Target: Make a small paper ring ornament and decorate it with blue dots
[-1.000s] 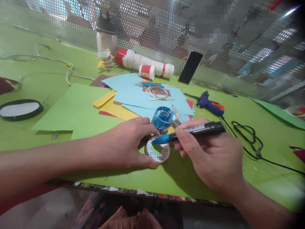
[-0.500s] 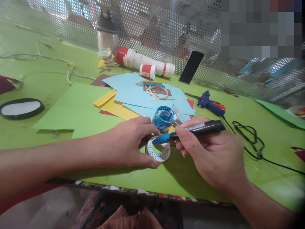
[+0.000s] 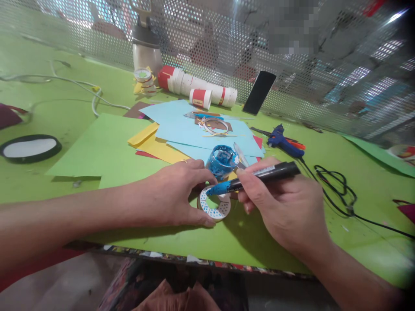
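On the green tabletop near its front edge lies a white ring (image 3: 215, 213) marked with blue dots and dividing lines, green in its middle. My left hand (image 3: 177, 194) grips it from the left, fingers behind and thumb in front. My right hand (image 3: 285, 207) is closed round a black marker (image 3: 272, 173) whose front end is coated in blue paint. The marker's tip meets the upper left part of the ring, or hovers just over it; I cannot tell which. Just behind stands a clear jar (image 3: 221, 163) smeared with blue paint.
Light blue sheets (image 3: 175, 125), a yellow paper (image 3: 158, 144) and a green sheet (image 3: 97, 147) lie behind. Stacked paper cups (image 3: 197, 86), a phone (image 3: 259, 93) and a blue glue gun (image 3: 285, 142) with a black cord (image 3: 343, 190) are farther off. A perforated metal screen (image 3: 207, 47) borders the back.
The view has shifted very slightly. Both hands, the ring and the marker keep nearly the same places, with the marker's tip still at the ring's upper left.
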A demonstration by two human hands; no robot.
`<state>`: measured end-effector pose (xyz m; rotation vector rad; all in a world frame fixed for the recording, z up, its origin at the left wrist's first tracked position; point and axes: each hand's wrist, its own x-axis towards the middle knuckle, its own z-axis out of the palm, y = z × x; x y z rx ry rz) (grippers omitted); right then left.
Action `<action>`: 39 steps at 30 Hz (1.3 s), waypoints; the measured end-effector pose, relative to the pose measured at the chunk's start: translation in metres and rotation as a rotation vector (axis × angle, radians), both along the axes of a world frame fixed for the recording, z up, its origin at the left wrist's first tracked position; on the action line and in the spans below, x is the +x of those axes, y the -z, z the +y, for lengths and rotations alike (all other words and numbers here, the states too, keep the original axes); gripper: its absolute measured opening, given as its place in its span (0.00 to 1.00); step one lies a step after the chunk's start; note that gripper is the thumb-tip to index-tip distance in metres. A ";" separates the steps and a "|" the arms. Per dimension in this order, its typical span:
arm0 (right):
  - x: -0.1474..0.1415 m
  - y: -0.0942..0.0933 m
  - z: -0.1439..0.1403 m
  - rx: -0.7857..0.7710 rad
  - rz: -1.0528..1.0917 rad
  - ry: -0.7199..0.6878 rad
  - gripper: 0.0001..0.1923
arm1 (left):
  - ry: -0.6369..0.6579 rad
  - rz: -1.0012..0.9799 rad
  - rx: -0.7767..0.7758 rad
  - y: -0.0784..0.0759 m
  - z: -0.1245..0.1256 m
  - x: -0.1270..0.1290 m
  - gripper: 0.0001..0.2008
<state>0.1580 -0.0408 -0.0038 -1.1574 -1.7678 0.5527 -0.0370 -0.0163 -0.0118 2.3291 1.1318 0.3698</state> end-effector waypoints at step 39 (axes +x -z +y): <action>0.002 -0.003 -0.004 0.084 -0.088 -0.010 0.07 | -0.022 0.038 0.004 0.000 0.000 0.002 0.26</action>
